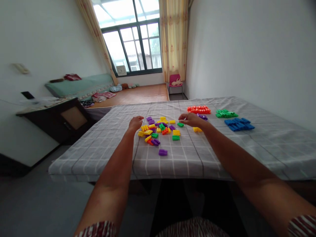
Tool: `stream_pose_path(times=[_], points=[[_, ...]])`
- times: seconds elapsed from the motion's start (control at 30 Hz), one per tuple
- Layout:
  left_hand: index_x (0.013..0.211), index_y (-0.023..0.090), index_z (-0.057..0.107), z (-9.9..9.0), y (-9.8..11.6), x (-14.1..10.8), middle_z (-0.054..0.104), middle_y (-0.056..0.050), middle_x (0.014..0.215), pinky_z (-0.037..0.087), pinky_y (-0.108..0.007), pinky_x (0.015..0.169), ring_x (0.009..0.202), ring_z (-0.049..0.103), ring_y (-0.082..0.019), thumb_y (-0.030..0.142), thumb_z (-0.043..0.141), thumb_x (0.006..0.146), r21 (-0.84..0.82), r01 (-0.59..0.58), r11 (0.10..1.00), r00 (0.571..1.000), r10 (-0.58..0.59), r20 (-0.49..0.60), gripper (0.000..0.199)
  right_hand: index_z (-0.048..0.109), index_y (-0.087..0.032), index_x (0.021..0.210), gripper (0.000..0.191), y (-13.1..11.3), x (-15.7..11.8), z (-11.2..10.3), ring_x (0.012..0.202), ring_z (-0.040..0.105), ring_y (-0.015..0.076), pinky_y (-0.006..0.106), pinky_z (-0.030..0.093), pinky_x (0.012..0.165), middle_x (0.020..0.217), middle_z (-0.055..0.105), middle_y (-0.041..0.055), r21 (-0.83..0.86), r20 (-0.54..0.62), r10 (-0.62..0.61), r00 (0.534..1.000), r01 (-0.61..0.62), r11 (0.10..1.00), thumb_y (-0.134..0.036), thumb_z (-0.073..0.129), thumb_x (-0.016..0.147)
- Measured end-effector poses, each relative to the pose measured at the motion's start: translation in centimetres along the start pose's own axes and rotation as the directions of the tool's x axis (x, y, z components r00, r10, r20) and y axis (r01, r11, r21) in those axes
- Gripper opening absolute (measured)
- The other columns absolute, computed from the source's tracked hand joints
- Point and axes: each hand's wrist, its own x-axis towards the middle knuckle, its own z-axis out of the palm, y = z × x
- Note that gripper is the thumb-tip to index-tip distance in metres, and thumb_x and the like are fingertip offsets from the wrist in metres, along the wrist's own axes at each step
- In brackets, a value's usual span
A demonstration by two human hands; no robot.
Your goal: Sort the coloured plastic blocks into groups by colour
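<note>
My left hand (136,123) is at the left edge of a loose pile of small plastic pieces. Its fingers are loosely bent and apart, with nothing visible in them. My right hand (192,119) hovers on the pile's right side, thumb and fingers apart, close to a green piece (180,124). The pieces look like short paired tubes. Yellow pieces (148,132), purple pieces (150,120) and orange pieces (165,131) lie mixed between my hands. A single purple piece (163,152) lies nearer me. Partly behind my right hand and wrist are more purple pieces (202,116) and yellow pieces (197,129).
Sorted groups sit on the right of the checked tablecloth (106,148): red-orange pieces (198,109), green pieces (226,113) and blue pieces (239,124). Beyond the table are a bed (145,93), a pink chair (174,78) and a window. A dark cabinet (61,123) stands left.
</note>
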Motion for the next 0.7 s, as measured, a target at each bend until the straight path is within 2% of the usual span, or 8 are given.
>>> stream_pose_path(times=[0.13,0.23,0.3,0.4,0.5,0.6,0.7], points=[[0.103,0.022,0.074,-2.0,3.5,-1.6,0.073,-0.003,0.098,0.048,-0.027,0.085,0.091,0.065,-0.020,0.012,0.054,0.075,0.170,-0.143,0.975,0.987,0.127,0.102,0.035,0.071,-0.027,0.107,0.034,-1.9,-0.7,2.4,0.086,0.064,0.0204,0.028,0.047,0.077,0.089,0.072,0.0035,-0.123,0.170,-0.017,0.985,0.038,0.992,-0.041,0.067,0.077],[0.104,0.022,0.074,-2.0,4.4,-4.3,0.073,-0.004,0.100,0.047,-0.027,0.086,0.092,0.065,-0.019,0.014,0.051,0.078,0.207,-0.234,0.950,0.963,0.198,0.181,0.035,0.070,-0.027,0.110,0.036,-2.0,-1.5,4.5,0.090,0.065,0.0230,0.030,0.049,0.079,0.099,0.072,0.0060,-0.163,0.196,0.043,0.980,-0.010,0.987,-0.034,0.069,0.075],[0.105,0.023,0.074,-1.6,4.0,-6.2,0.072,-0.004,0.103,0.047,-0.026,0.086,0.093,0.064,-0.019,0.015,0.051,0.080,0.226,-0.247,0.942,0.959,0.204,0.194,0.035,0.067,-0.024,0.116,0.039,-1.6,-2.0,5.7,0.099,0.064,0.0235,0.031,0.048,0.086,0.111,0.069,0.0078,-0.143,0.145,0.039,0.989,-0.018,0.990,-0.023,0.066,0.077],[0.107,0.022,0.073,-1.2,2.4,-8.3,0.070,-0.006,0.106,0.047,-0.027,0.086,0.094,0.064,-0.020,0.015,0.049,0.082,0.260,-0.160,0.952,0.983,0.128,0.135,0.035,0.062,-0.019,0.123,0.047,-0.7,-2.7,6.8,0.111,0.059,0.0216,0.033,0.045,0.095,0.126,0.062,0.0106,-0.100,0.006,0.003,1.000,-0.002,0.995,-0.009,0.058,0.077],[0.110,0.020,0.071,-0.9,1.2,-9.6,0.070,-0.007,0.107,0.048,-0.027,0.085,0.091,0.065,-0.019,0.014,0.050,0.083,0.232,-0.066,0.971,0.996,0.050,0.073,0.035,0.061,-0.017,0.123,0.045,0.0,-3.4,7.4,0.113,0.059,0.0210,0.034,0.044,0.098,0.128,0.060,0.0124,-0.078,-0.024,0.012,1.000,-0.014,0.997,-0.012,0.059,0.078],[0.112,0.021,0.070,-0.3,1.3,-9.9,0.068,-0.007,0.112,0.048,-0.027,0.087,0.094,0.064,-0.018,0.020,0.056,0.082,0.140,-0.146,0.979,0.986,0.133,0.096,0.034,0.062,-0.016,0.120,0.040,0.2,-4.4,8.0,0.117,0.056,0.0228,0.036,0.040,0.102,0.126,0.061,0.0124,-0.090,-0.008,0.007,1.000,-0.008,0.996,-0.017,0.062,0.079],[0.109,0.023,0.072,0.7,2.2,-9.6,0.068,-0.006,0.114,0.046,-0.029,0.093,0.102,0.062,-0.020,0.021,0.059,0.081,0.128,-0.230,0.965,0.968,0.213,0.130,0.031,0.062,-0.013,0.117,0.035,0.2,-5.3,8.7,0.115,0.056,0.0232,0.036,0.038,0.103,0.121,0.064,0.0134,-0.091,-0.124,-0.015,0.992,0.003,0.996,-0.017,0.058,0.082]])
